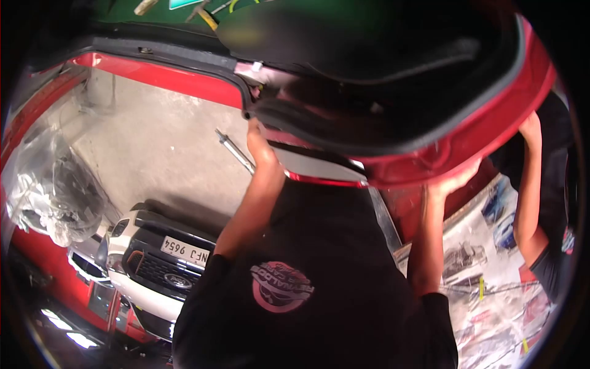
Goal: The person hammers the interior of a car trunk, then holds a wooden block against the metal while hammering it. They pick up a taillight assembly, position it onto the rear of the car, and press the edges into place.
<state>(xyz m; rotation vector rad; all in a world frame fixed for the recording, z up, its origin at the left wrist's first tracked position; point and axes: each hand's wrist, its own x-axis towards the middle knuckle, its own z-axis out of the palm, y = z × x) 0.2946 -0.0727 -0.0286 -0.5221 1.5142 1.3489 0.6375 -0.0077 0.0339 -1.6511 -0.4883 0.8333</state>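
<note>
A large curved red car panel (424,166) with a dark seal and inner lining spans the upper right. My left hand (261,144) is at its left corner, by a dark trim end, with the fingers closed round the edge. My right hand (455,179) grips the lower edge of the panel from below, its fingertips partly hidden. Between my hands runs a pale and red lamp-like strip (326,172). A metal rod (233,149) shows beside my left wrist.
A co-worker's hand (530,128) touches the panel at the far right. A white car (147,270) appears upside down at lower left, under a plastic-wrapped bundle (55,184). Printed sheets (473,246) lie at right. A hammer (208,18) rests on a green surface (166,13).
</note>
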